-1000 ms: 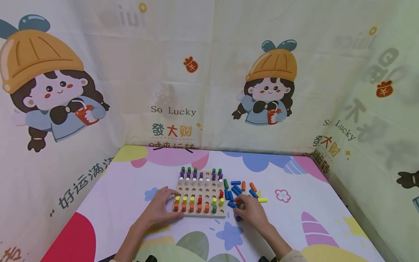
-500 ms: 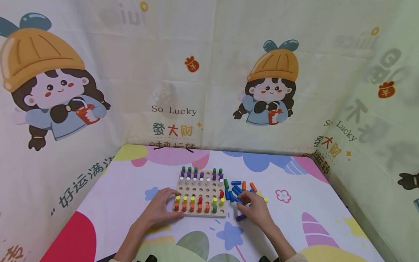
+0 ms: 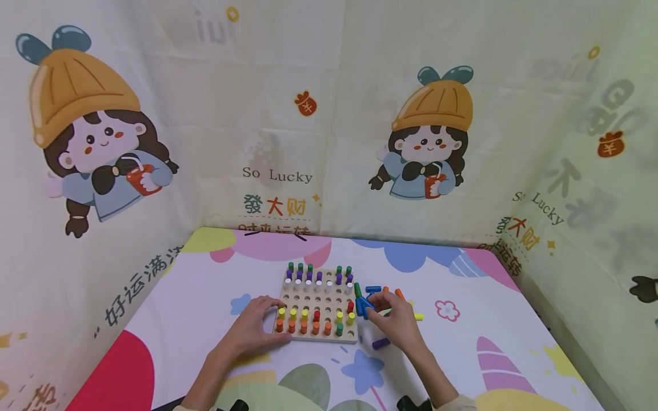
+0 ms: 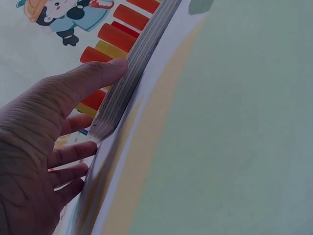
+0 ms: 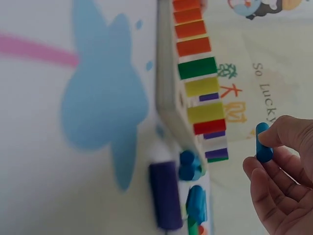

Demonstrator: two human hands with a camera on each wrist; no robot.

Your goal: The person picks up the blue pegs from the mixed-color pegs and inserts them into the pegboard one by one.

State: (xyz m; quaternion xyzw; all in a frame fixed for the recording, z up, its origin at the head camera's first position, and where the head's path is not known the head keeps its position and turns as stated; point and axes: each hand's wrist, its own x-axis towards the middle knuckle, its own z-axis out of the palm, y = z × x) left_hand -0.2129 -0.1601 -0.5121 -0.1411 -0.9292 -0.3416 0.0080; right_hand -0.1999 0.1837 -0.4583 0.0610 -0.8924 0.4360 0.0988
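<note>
A wooden pegboard (image 3: 319, 337) lies on the table, with rows of green, purple, white, yellow, red and orange pegs standing in its holes. My left hand (image 3: 255, 326) holds the board's near left corner; in the left wrist view its thumb presses the front edge and other fingers lie by the left side. Just right of the board, my right hand (image 3: 398, 322) pinches a blue peg (image 5: 264, 142) between thumb and fingers, raised off the table. Loose blue pegs (image 3: 373, 289) lie close by, some hidden behind the right hand.
A purple peg (image 3: 381, 343) lies in front of the right hand. Beyond it are a green peg (image 3: 357, 290), an orange peg (image 3: 400, 294) and a yellow peg (image 3: 419, 317). Printed cloth walls (image 3: 329, 142) stand behind the table and at both sides.
My right hand has picked up a blue peg from the table and tilted it up, uncovering the purple peg. The left hand has stayed at the board's corner. The head view has shifted slightly.
</note>
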